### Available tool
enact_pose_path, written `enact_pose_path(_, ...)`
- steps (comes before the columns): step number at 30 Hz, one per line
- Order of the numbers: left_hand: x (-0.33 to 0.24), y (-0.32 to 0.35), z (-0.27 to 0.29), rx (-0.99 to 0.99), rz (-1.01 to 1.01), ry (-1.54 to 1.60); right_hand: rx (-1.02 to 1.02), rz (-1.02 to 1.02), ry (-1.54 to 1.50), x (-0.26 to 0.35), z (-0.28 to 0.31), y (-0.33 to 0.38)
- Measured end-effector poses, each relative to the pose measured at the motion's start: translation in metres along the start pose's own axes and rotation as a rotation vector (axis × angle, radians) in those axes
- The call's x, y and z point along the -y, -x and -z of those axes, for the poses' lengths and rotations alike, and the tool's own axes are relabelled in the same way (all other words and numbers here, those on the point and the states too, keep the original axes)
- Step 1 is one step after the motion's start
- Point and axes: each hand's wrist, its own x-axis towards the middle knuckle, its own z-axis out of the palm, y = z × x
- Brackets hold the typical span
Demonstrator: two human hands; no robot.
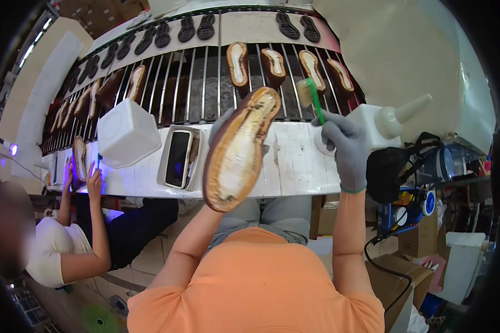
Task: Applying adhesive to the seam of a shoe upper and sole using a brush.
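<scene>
A brown shoe upper, its pale underside facing up, is tilted in front of me over the table edge. My left hand, in a grey glove, grips it from behind; most of that hand is hidden by the upper. My right hand, gloved in grey too, is closed around the green handle of a small brush. The light bristle end points up and left, apart from the upper. Several similar uppers, such as one shoe upper, lie bottom up on the conveyor rods beyond.
A roller conveyor runs across the far side, with a ledge of black soles behind. On the white table are a white container, a tray with a phone and a spouted white bottle. A co-worker's hands hold another upper at left.
</scene>
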Motion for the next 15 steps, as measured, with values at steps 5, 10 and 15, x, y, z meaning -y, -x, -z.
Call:
enact_pose_path(5,0.002,-0.011,-0.001,-0.045,0.018,0.54,0.277,0.427,0.37,0.027,-0.04,0.039)
enact_pose_path(10,0.014,-0.022,0.003,-0.218,-0.062,-0.031,0.274,0.511,0.474,0.027,-0.049,0.058)
enact_pose_path(15,0.013,-0.028,0.001,-0.301,-0.543,-0.178,0.174,0.519,0.509,0.03,-0.048,0.055)
